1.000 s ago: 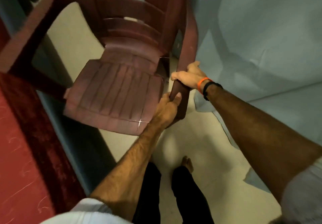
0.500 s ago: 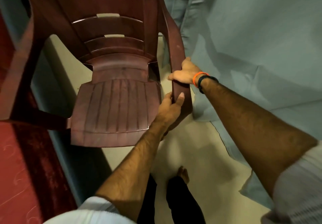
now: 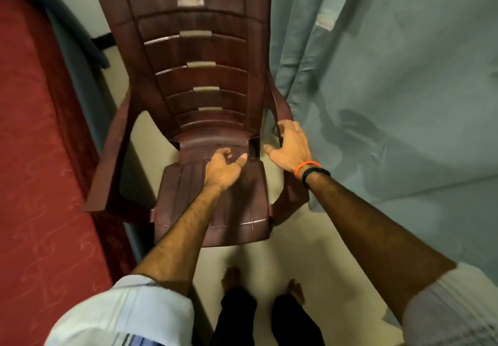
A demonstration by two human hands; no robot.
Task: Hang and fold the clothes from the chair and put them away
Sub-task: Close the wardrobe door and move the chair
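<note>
A dark brown plastic armchair (image 3: 196, 81) stands upright on the pale floor in front of me, and its seat and back are bare. My left hand (image 3: 222, 169) hovers over the rear of the seat with loosely curled fingers and holds nothing. My right hand (image 3: 289, 147), with orange and black bands at the wrist, lies with spread fingers on the chair's right armrest (image 3: 280, 108). No clothes are in view.
A red patterned bed (image 3: 35, 157) runs along the left, close to the chair's left armrest. A grey-green curtain (image 3: 390, 76) hangs at the right, touching the chair's right side. My bare feet (image 3: 234, 278) stand on the floor just below the seat's front edge.
The chair went from tilted and held by its right armrest in both hands to standing upright. My left hand let go and moved over the seat; my right hand's grip loosened.
</note>
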